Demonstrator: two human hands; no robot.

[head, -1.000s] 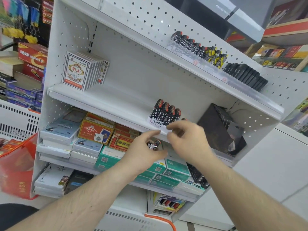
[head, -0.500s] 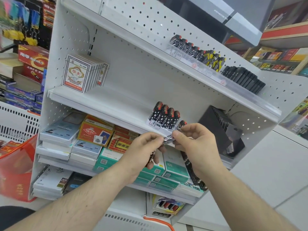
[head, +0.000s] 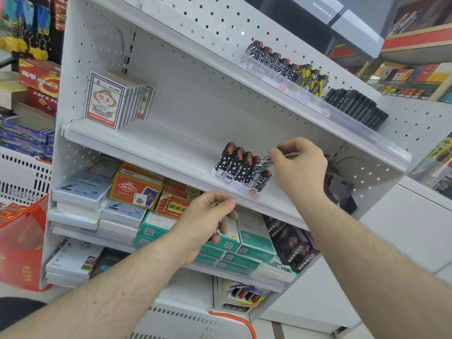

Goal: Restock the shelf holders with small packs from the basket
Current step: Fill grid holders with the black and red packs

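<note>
From the head camera, looking up at the white shelf unit [head: 171, 152], the person's right hand [head: 299, 172] was raised to the middle shelf, its thumb and forefinger pinched on a small patterned pack [head: 263, 162], tilted and poised just beside the row of star-printed packs [head: 236, 163] standing in the clear shelf holder [head: 232, 183]. Another dark pack [head: 261, 182] leaned at the near end of that row, not quite upright. The left hand [head: 208, 221] hung lower, in front of the shelf edge, fingers curled round what looked like more small packs; only a sliver of them showed below the knuckles, so I could not count them. The red basket [head: 22, 241] sat off to the left, well apart from both hands.

The risk, to my eye, lay in the crowding at the row's end: the pinched pack came in at an angle, and if it nudged the leaning one, that could topple forward off the shelf lip. The loose bundle in the left hand might also slip while attention was on the right.
</note>
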